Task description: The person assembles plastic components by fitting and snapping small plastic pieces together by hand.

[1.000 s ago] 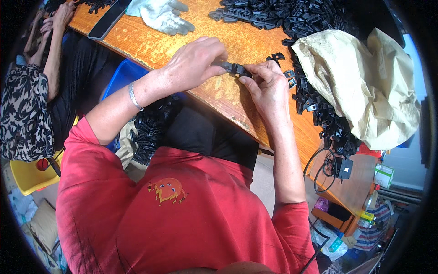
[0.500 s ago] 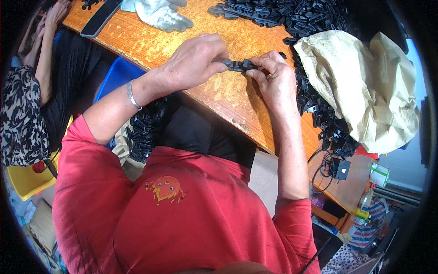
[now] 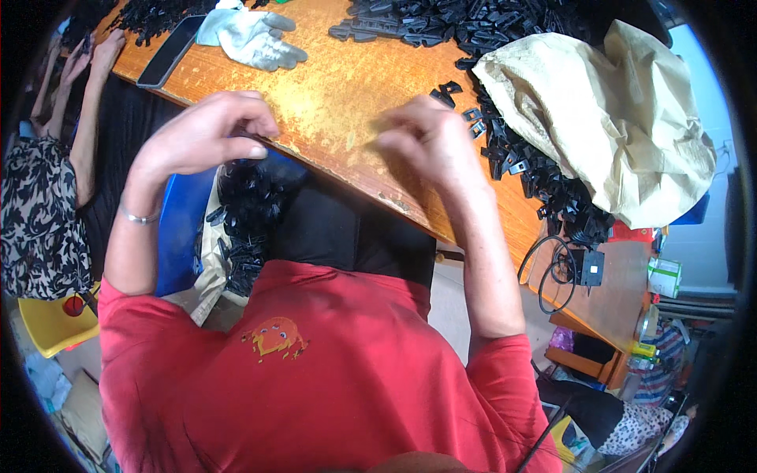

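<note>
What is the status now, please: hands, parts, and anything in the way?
Left hand empty, fingers curled, over table edge. Right hand blurred, grip unclear. Black plastic parts piled right, beside tan sack.

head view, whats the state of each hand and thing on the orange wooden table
left hand: raised, fingers curled, empty as far as visible
right hand: raised, blurred, contents unclear
grey work glove: lying flat
beige cloth sack: crumpled, slumped on the table
small black plastic clips: loosely heaped

A grey glove (image 3: pixel 252 38) lies on the wooden table (image 3: pixel 347 102), beside a dark flat tray (image 3: pixel 169 51). A crumpled beige sack (image 3: pixel 607 126) rests at the table's right. A black cable (image 3: pixel 552 272) lies coiled below it.
</note>
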Demonstrator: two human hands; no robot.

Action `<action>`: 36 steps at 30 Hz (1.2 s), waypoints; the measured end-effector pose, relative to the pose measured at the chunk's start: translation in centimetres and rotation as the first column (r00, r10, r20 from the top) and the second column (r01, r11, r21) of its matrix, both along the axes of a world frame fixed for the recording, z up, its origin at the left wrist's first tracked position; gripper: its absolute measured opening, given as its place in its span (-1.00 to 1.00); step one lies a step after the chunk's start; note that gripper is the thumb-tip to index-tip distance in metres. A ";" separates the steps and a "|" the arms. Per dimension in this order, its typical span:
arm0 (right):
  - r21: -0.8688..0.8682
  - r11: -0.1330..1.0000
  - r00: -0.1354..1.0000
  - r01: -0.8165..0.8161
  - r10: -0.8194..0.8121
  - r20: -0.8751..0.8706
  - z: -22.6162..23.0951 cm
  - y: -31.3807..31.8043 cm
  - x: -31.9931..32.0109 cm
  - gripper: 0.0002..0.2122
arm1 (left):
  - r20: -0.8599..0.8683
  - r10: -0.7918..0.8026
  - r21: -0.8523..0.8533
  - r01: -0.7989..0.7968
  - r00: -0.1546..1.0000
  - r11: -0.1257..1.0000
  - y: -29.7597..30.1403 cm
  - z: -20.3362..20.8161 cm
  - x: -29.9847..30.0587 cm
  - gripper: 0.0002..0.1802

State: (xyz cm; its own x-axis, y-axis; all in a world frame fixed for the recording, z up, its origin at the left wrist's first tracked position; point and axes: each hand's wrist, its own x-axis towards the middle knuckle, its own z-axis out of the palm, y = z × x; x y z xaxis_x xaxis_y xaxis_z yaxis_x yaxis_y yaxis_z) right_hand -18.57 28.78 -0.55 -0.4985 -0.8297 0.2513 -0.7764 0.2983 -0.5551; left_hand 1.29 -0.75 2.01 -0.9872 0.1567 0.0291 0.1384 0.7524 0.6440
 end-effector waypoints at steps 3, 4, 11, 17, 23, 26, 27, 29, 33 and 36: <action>-0.024 0.936 0.881 0.352 -0.340 -0.331 0.0 1.3 -2.8 -0.74 | 0.046 0.128 0.176 -0.134 0.991 0.975 -0.1 1.2 -1.6 -0.63; -0.016 0.906 0.815 0.422 -0.387 -0.430 -0.1 1.4 -3.5 -0.73 | -0.061 0.136 0.036 -0.134 0.989 0.990 0.2 1.0 -3.6 -0.65; 0.066 0.926 0.836 0.371 -0.302 -0.458 -1.8 1.4 -4.6 -0.80 | -0.594 0.193 -0.284 -0.428 0.781 0.858 3.1 -4.1 -19.0 -0.56; 0.029 0.955 0.884 0.295 -0.261 -0.389 -1.5 0.3 -3.6 -0.81 | -0.560 0.145 -0.401 -0.420 0.815 0.814 2.6 -5.2 -23.3 -0.65; 0.075 0.963 0.920 0.260 -0.224 -0.320 -1.1 0.8 -3.3 -0.80 | -0.671 0.167 -0.254 -0.436 0.722 0.863 3.0 -4.8 -21.1 -0.69; 0.116 0.956 0.922 0.268 -0.220 -0.319 -1.1 0.9 -3.2 -0.80 | -0.701 0.166 -0.141 -0.363 0.694 0.921 3.4 -4.9 -19.4 -0.64; 0.107 0.957 0.923 0.270 -0.226 -0.310 -1.0 0.9 -3.1 -0.80 | -0.550 0.278 0.059 -0.296 0.788 0.953 3.8 -4.9 -18.7 -0.60; 0.101 0.957 0.925 0.273 -0.232 -0.300 -1.0 0.9 -2.9 -0.80 | -0.363 0.343 0.268 -0.255 0.866 0.929 4.8 -4.8 -17.4 -0.56; 0.001 0.967 0.958 0.255 -0.253 -0.139 -0.9 1.0 -2.6 -0.77 | 0.204 0.141 0.862 -0.246 0.969 0.443 6.7 -4.3 -14.6 -0.51; 0.033 0.958 0.958 0.285 -0.285 0.001 0.0 0.6 -1.7 -0.74 | 0.285 0.033 0.904 -0.280 0.958 0.323 7.2 -4.3 -13.6 -0.49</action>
State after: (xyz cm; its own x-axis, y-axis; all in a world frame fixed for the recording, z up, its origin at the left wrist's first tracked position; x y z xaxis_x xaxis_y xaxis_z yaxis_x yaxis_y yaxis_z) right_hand -20.25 29.34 -0.52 -0.7170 -0.6603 0.2235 -0.6533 0.5246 -0.5460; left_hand -12.34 6.44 -2.32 -0.9914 -0.0092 -0.1305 -0.1184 -0.3617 0.9247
